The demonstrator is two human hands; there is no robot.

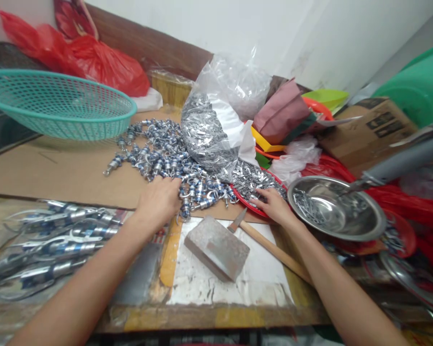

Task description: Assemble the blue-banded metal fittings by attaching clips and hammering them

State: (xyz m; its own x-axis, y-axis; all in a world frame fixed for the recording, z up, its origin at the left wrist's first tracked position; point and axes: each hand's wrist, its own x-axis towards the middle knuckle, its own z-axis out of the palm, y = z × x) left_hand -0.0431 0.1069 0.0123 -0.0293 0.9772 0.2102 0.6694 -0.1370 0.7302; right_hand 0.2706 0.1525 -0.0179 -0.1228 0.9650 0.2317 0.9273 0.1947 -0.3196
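Note:
My left hand [159, 201] is closed, knuckles up, at the near edge of a heap of blue-and-silver metal fittings [159, 144]. Its fingertips are hidden, so what they hold cannot be made out. At the red tray [250, 207], my right hand [275, 205] reaches in with fingers apart, touching small silver metal clips [256, 179]. Between my forearms lies a grey metal block [216, 247], with a hammer's wooden handle [274, 250] beside it. A pointed metal blade [237, 220] rests against the block's far right corner.
Longer blue-and-silver tools [65, 240] lie at left. A turquoise basket [57, 108] stands behind them. A clear bag of metal pieces [205, 129] leans at the back. On the right are a steel bowl [337, 211], a grey-handled tool [407, 158] and a cardboard box [375, 127].

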